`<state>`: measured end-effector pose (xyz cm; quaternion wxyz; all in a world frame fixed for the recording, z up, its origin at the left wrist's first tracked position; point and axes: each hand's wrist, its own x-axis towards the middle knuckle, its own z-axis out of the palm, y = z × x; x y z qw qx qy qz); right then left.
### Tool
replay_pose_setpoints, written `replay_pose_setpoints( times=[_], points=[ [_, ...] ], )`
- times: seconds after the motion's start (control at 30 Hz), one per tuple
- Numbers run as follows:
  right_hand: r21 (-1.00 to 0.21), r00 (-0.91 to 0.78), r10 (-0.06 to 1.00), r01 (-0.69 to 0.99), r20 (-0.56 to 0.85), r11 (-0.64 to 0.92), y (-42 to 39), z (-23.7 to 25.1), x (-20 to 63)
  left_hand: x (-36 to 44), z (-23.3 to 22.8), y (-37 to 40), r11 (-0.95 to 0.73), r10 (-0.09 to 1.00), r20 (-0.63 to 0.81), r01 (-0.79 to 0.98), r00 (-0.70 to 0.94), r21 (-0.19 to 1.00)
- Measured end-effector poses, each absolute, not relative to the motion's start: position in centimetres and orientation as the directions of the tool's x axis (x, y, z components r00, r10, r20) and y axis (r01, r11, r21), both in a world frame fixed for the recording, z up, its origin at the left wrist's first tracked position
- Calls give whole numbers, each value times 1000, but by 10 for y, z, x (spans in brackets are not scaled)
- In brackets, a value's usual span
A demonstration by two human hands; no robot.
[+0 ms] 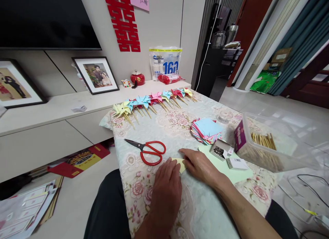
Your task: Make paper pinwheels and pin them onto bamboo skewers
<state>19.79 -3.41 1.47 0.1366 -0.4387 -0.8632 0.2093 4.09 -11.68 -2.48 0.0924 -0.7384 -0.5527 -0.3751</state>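
A small piece of yellow paper [180, 163], apparently folded, lies on the cloth-covered table between my hands. My left hand [168, 179] has its fingers together, holding the paper's left side down against the table. At the paper's right edge, my right hand [199, 164] grips it with bent fingers, its index finger reaching left; the exact pinch is partly hidden. Red-handled scissors [147, 150] lie just beyond my left hand, blades to the left. Past my right hand sits a stack of coloured paper squares [208, 127] with cut edges, blue on top.
Finished paper pinwheels [142, 101] on sticks line the table's far edge. To the right are a small box of metal fasteners [219, 151], a white box [238, 163], green paper [240, 175], a plastic tub [243, 139] of sticks and a clear round container [225, 116].
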Motion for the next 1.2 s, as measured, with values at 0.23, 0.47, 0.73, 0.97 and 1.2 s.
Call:
replay_pose_setpoints(
  times=[0.23, 0.47, 0.73, 0.97, 1.2],
  points=[
    [-292, -595, 801, 756, 68, 586, -38, 20, 195, 41, -33, -129, -309, 859, 472, 935, 197, 172],
    [-224, -635, 707, 674, 311, 704, -73, 9, 195, 40, -32, -129, -278, 875, 446, 950, 188, 144],
    [-168, -666, 700, 682, 258, 711, -98, -16, 208, 41, -35, -128, -266, 890, 412, 957, 197, 117],
    [-117, -595, 743, 751, 305, 649, -100, -23, 208, 43, -32, -129, -217, 912, 375, 972, 167, 95],
    [-77, -542, 767, 797, 344, 599, -101, -32, 206, 46, -32, -129, -187, 924, 355, 978, 142, 93]
  ],
)
